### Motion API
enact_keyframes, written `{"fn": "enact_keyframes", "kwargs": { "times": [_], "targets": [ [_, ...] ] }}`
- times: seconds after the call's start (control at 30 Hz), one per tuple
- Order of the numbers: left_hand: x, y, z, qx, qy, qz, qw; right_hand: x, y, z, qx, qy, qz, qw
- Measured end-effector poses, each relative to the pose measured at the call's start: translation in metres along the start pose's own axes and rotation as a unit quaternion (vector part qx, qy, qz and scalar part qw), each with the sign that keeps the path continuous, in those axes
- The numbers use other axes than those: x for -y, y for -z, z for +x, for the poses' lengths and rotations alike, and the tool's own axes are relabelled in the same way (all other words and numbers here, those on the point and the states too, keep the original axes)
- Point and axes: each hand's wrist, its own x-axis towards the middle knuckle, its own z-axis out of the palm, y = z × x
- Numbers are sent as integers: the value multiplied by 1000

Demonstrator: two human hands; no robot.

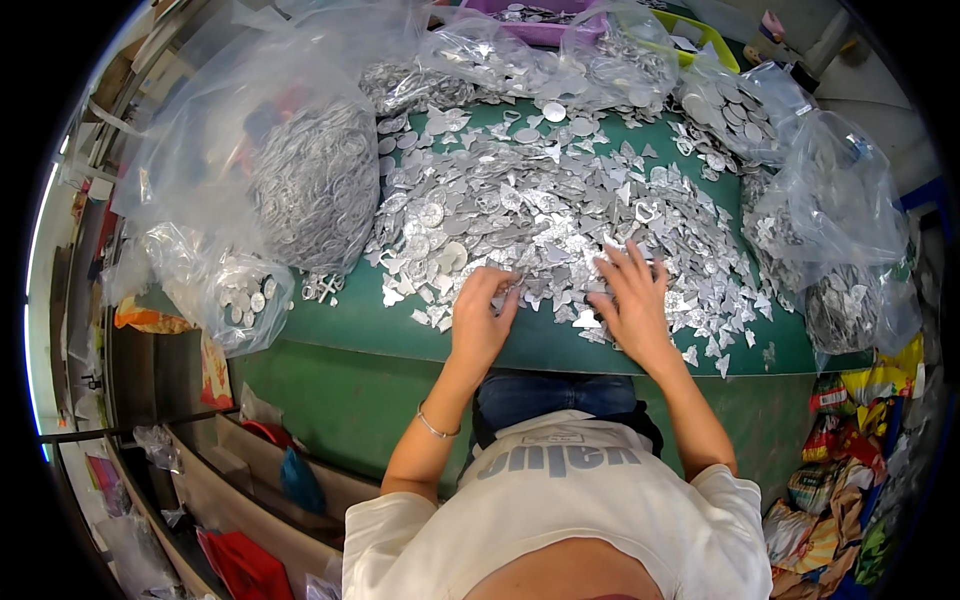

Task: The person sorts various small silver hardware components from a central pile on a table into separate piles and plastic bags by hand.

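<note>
Here's the person from above: a white short-sleeved T-shirt [560, 510], loose at the shoulders, sleeves ending well above the elbows. Across the chest runs grey block lettering with a small grey outline shape just over it, seen upside down from this angle. Below the shirt's hem there's a dark waistband, then blue denim jeans [550, 392] over the lap. Both forearms are bare. On the left wrist sits a thin silvery bracelet [433, 428], a plain slim band with no charm showing. The left hand [482, 318] and right hand [630, 300] wear no gloves, and no rings can be made out on the fingers.
</note>
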Motion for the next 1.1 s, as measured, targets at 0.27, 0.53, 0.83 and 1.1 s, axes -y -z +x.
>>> {"fn": "enact_keyframes", "kwargs": {
  "times": [0.27, 0.53, 0.83, 1.1],
  "targets": [
    [3, 3, 3, -57, 29, -9, 998, -28, 7, 45, -157, -66, 125, 978],
    [11, 2, -1, -118, 88, -57, 988, -20, -11, 52, -17, -22, 34, 999],
    [5, -5, -5, -77, 111, -148, 980, 8, 11, 7, 66, 80, 152, 983],
    [-4, -12, -13, -72, 77, -162, 981, -25, 18, 30, -99, -76, 214, 969]
  ]
}}
